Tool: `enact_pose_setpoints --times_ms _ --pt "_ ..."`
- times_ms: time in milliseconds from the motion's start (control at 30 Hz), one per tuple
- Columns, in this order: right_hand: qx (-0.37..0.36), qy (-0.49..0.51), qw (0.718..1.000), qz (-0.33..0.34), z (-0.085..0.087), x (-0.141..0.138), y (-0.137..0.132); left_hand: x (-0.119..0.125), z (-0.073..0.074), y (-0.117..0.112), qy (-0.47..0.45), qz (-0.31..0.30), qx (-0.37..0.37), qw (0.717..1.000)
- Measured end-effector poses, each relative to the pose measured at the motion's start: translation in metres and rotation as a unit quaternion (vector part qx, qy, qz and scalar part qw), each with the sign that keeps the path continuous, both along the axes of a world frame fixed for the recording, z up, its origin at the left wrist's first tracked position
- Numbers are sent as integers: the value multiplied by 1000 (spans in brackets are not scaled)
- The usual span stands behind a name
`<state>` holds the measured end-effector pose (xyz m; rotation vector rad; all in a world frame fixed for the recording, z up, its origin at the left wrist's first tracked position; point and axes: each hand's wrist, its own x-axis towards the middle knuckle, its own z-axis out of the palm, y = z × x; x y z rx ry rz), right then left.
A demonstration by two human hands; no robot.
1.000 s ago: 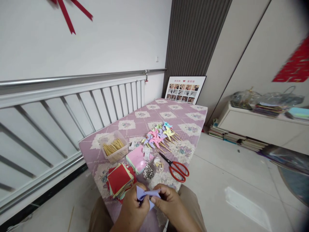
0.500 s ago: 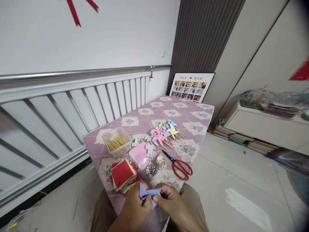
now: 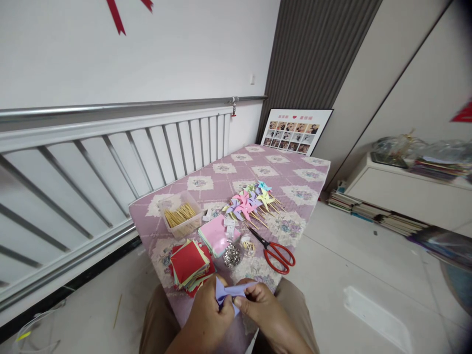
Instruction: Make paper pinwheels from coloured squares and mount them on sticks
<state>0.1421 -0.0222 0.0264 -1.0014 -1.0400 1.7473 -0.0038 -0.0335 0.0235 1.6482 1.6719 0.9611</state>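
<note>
A purple paper pinwheel (image 3: 236, 291), partly folded, is held between my two hands above the table's near end. My left hand (image 3: 212, 307) pinches its left side, thumb near the middle. On the other side my right hand (image 3: 263, 305) grips the paper by thumb and fingers; something small and dark shows at the centre, too small to name. Just beyond lie a pile of silvery pins (image 3: 232, 254), a small round container of light pieces (image 3: 248, 246) and a stack of red and coloured paper squares (image 3: 189, 263).
Red-handled scissors (image 3: 279, 256) lie at the right edge. A plastic box of wooden sticks (image 3: 180, 216), a pink paper stack (image 3: 214, 233) and several finished pinwheels (image 3: 247, 201) sit farther back on the floral tablecloth (image 3: 250, 169). A radiator (image 3: 165, 147) runs along the left.
Both hands keep hold of the purple paper in nearly the same place, with only a slight shift of the fingers. The whole view has moved a little.
</note>
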Motion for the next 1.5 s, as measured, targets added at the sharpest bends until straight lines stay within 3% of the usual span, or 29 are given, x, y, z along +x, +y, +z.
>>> enact_pose_setpoints --times_ms 267,467,833,1267,1500 --pt "16 -11 1000 17 0 5 2 0 3 2 -67 -26 -52 996" --pt "3 -24 1000 13 -1 5 -2 -1 5 3 -57 -30 -79 995" --pt "15 -23 1000 14 -2 5 -1 -2 1 1 -4 -32 -29 999" --pt "12 -31 999 9 -5 4 0 -1 2 2 -34 -31 -33 998" --pt "14 -22 1000 5 -2 3 -1 1 3 2 -29 -1 -49 998"
